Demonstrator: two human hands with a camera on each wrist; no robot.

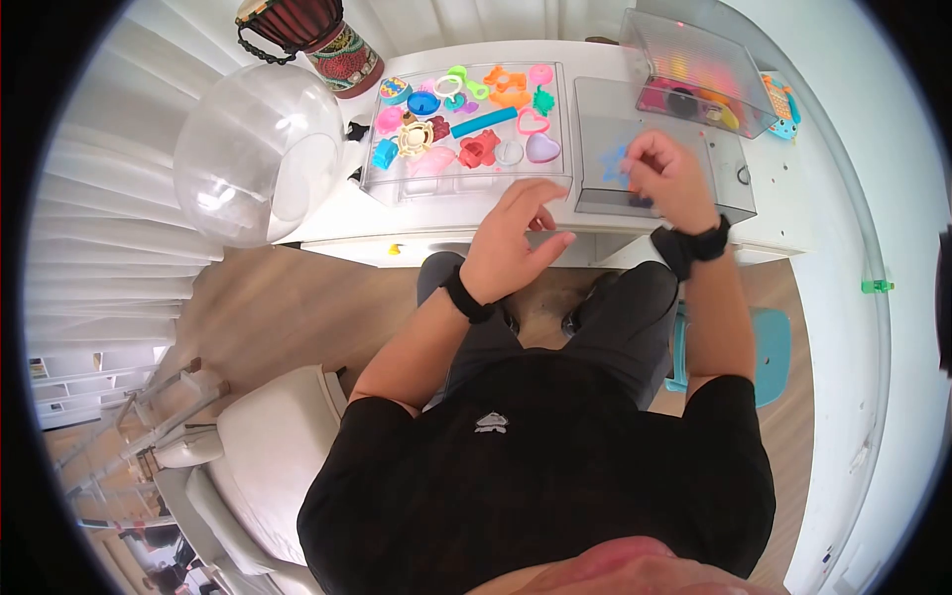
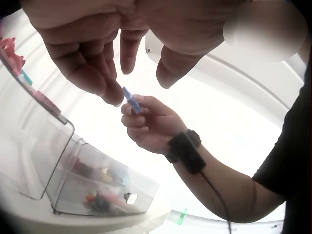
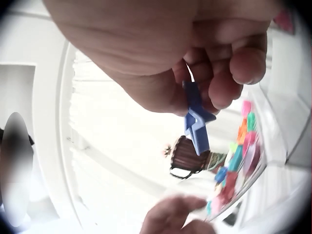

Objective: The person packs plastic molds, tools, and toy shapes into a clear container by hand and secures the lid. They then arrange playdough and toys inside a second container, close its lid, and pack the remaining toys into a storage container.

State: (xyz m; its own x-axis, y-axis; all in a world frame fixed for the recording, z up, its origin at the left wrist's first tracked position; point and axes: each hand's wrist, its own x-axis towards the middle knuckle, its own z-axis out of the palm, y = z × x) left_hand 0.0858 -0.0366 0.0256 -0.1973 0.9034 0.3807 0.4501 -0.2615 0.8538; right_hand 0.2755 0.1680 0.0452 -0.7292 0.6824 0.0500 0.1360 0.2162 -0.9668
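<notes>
Between the thumb and fingers of my right hand [image 1: 666, 178] is a blue plastic cutter [image 3: 197, 122] with an angular, star-like outline. The hand is above the grey lid-like bin on the right of the table, and the cutter looks blurred in the head view. My left hand [image 1: 511, 240] hovers at the table's front edge, fingers loosely bent and thumb apart, holding nothing. In the left wrist view its fingertips appear close to the blue cutter. Left of the hands, a clear tray [image 1: 372, 183] carries many colourful cutters and moulds, among them a blue rolling pin [image 1: 484, 123].
A grey translucent bin [image 1: 645, 203] lies right of the tray. Behind it stands a clear box [image 1: 645, 59] with colourful pieces inside. A large clear ball [image 1: 253, 149] and a drum [image 1: 342, 59] are on the left. A toy phone [image 1: 783, 109] stands far right.
</notes>
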